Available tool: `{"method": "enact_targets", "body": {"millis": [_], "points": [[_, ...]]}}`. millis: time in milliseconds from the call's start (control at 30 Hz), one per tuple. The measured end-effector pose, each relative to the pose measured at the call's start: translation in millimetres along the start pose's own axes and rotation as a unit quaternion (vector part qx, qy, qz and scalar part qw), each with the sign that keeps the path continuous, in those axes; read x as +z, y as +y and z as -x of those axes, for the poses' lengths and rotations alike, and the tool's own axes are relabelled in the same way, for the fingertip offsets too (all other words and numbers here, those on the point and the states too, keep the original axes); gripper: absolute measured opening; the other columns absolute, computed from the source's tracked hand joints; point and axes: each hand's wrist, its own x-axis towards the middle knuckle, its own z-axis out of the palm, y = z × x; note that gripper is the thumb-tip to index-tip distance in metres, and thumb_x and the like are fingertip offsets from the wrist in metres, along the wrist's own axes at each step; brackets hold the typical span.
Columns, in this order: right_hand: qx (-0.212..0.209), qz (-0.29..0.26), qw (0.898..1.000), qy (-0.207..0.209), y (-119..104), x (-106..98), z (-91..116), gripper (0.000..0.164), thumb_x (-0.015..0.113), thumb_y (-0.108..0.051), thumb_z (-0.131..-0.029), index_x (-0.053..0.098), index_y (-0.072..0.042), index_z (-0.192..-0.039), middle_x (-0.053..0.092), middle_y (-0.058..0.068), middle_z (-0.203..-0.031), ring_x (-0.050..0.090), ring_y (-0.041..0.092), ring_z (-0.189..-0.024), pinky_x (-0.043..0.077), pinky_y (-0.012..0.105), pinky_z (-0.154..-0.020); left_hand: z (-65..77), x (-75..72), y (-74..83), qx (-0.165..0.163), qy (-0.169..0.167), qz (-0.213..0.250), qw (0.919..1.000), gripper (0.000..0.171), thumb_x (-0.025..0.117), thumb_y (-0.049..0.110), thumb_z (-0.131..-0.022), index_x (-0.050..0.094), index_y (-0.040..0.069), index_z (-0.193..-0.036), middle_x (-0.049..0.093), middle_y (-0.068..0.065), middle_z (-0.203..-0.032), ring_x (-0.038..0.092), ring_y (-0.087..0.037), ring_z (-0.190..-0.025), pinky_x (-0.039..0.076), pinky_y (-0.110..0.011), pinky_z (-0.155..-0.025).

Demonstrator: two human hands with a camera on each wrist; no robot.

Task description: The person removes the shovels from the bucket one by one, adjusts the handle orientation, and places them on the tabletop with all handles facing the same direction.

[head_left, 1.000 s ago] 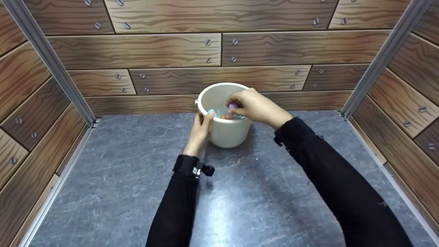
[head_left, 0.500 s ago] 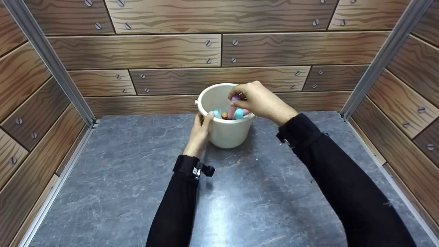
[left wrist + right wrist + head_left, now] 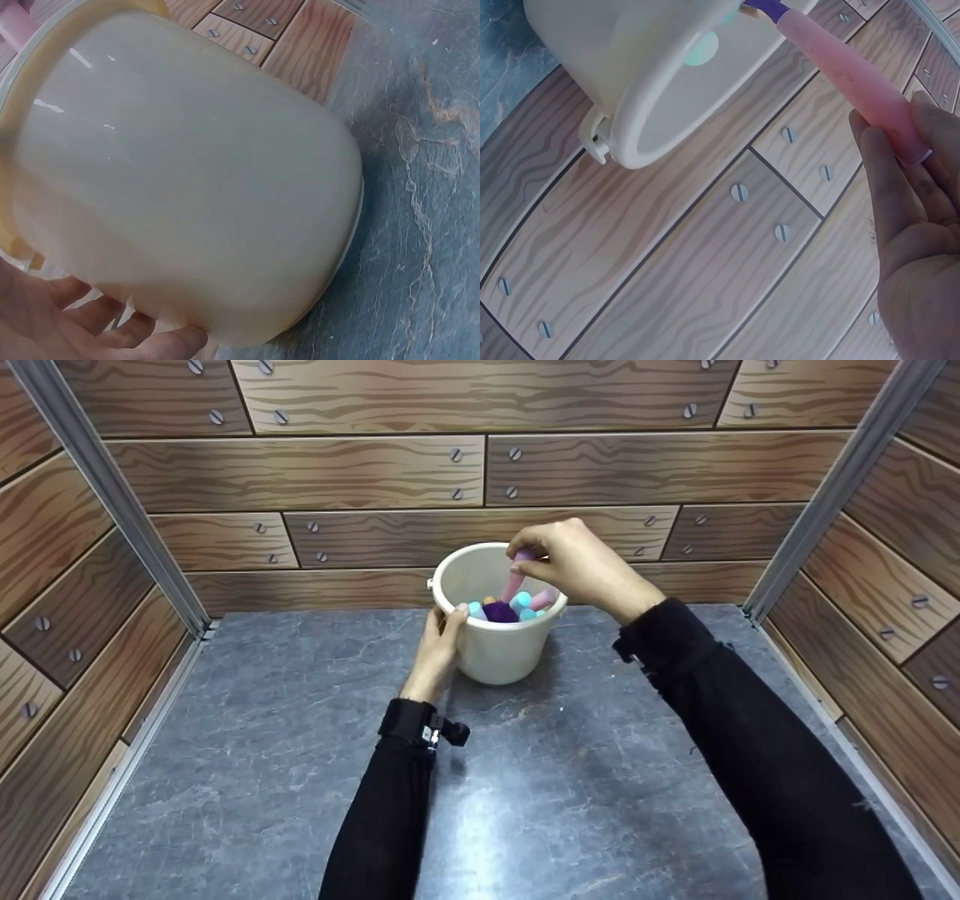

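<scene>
A cream bucket (image 3: 499,652) stands upright on the floor near the back wall. My left hand (image 3: 436,649) grips its left side, thumb at the rim and fingers (image 3: 139,330) against the outer wall. Above the bucket's right side, my right hand (image 3: 574,562) pinches the end of a pink-handled tool (image 3: 513,583). The tool slants down into the bucket, and its purple neck (image 3: 769,7) shows in the right wrist view. A dark purple shape (image 3: 501,612) is below the handle, its form unclear. Light blue rounded ends (image 3: 521,600) and another pink handle (image 3: 543,599) sit inside.
Wood-patterned walls (image 3: 322,472) enclose the back and both sides, with grey metal posts (image 3: 795,502) at the corners. The grey marbled floor (image 3: 285,735) extends around the bucket. A small handle lug (image 3: 430,583) sticks out from the bucket's left rim.
My right hand has risen and shifted right, drawing the pink-handled tool partly up. The dark purple shape has come into view in the bucket. My left hand has kept its place.
</scene>
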Motion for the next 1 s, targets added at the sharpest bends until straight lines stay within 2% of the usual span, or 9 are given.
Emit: {"method": "enact_targets", "body": {"millis": [267,467,567,633,700,800,833,933,1000], "points": [[0.006,0.000,1.000,0.020,-3.6,-14.5,1.1,0.018,0.082,-0.011,-0.111,0.086,-0.004,-0.126,0.090,0.015,-0.121,0.086,0.031,-0.116,0.070,0.050,-0.107,0.1,-0.9,1.5,0.006,0.002,-0.020,0.9998,0.089,0.063,0.053,-0.114,0.033,0.006,-0.183,0.040,-0.024,-0.189,0.038,-0.042,-0.178,0.029,-0.058,-0.150],[0.015,-0.001,0.999,0.040,-3.5,-22.5,1.4,0.017,0.082,-0.013,-0.111,0.087,-0.005,-0.126,0.090,0.014,-0.119,0.084,0.028,-0.112,0.069,0.047,-0.100,0.4,0.5,0.6,0.004,0.005,-0.007,1.0000,0.089,0.065,0.051,-0.114,0.033,0.007,-0.183,0.040,-0.025,-0.188,0.040,-0.042,-0.177,0.031,-0.059,-0.149],[0.015,0.002,0.998,0.054,-2.8,-26.7,2.1,0.017,0.082,-0.013,-0.111,0.087,-0.005,-0.126,0.089,0.014,-0.119,0.084,0.027,-0.109,0.065,0.029,-0.095,0.5,0.5,0.3,0.003,0.004,-0.004,1.0000,0.089,0.065,0.051,-0.114,0.033,0.007,-0.183,0.040,-0.025,-0.188,0.040,-0.043,-0.176,0.031,-0.060,-0.149],[0.014,0.001,0.998,0.062,-2.1,-29.4,2.6,0.017,0.082,-0.013,-0.112,0.087,-0.005,-0.126,0.089,0.014,-0.119,0.085,0.027,-0.109,0.065,0.026,-0.095,0.4,0.4,0.1,0.002,0.004,-0.005,1.0000,0.089,0.065,0.051,-0.114,0.033,0.008,-0.184,0.039,-0.025,-0.189,0.040,-0.043,-0.177,0.031,-0.060,-0.149],[0.013,0.002,0.998,0.069,-1.4,-32.4,2.7,0.018,0.082,-0.013,-0.111,0.086,-0.005,-0.126,0.090,0.015,-0.119,0.085,0.029,-0.110,0.065,0.026,-0.097,0.1,0.0,0.3,0.001,0.004,-0.006,1.0000,0.088,0.065,0.051,-0.114,0.032,0.008,-0.184,0.039,-0.026,-0.189,0.039,-0.043,-0.177,0.030,-0.060,-0.150],[0.010,-0.002,0.996,0.083,-0.9,-36.5,3.2,0.017,0.081,-0.010,-0.111,0.086,-0.003,-0.126,0.089,0.017,-0.121,0.086,0.032,-0.114,0.069,0.047,-0.107,0.0,0.0,0.7,0.001,0.004,-0.003,1.0000,0.088,0.065,0.050,-0.114,0.031,0.007,-0.184,0.038,-0.025,-0.189,0.039,-0.043,-0.177,0.030,-0.060,-0.150],[0.009,-0.003,0.996,0.089,-0.6,-38.1,3.6,0.017,0.081,-0.010,-0.111,0.086,-0.003,-0.126,0.089,0.017,-0.122,0.086,0.033,-0.115,0.069,0.050,-0.110,-0.1,0.1,0.8,0.001,0.004,-0.001,1.0000,0.088,0.065,0.050,-0.115,0.031,0.007,-0.184,0.038,-0.026,-0.189,0.039,-0.044,-0.177,0.030,-0.060,-0.150],[0.007,-0.002,0.993,0.114,1.0,-42.5,5.1,0.017,0.081,-0.009,-0.111,0.086,-0.003,-0.126,0.089,0.017,-0.123,0.086,0.032,-0.115,0.070,0.048,-0.112,-0.3,0.6,1.0,0.001,0.004,0.001,1.0000,0.089,0.065,0.049,-0.115,0.030,0.007,-0.184,0.038,-0.026,-0.189,0.039,-0.043,-0.177,0.031,-0.060,-0.149],[0.008,-0.004,0.991,0.131,2.7,-45.4,6.5,0.017,0.082,-0.010,-0.110,0.086,-0.002,-0.125,0.089,0.017,-0.122,0.086,0.031,-0.114,0.070,0.039,-0.111,-0.5,0.7,1.0,0.001,0.004,0.001,1.0000,0.089,0.065,0.050,-0.115,0.030,0.006,-0.184,0.039,-0.025,-0.189,0.039,-0.043,-0.177,0.031,-0.059,-0.150]]}}
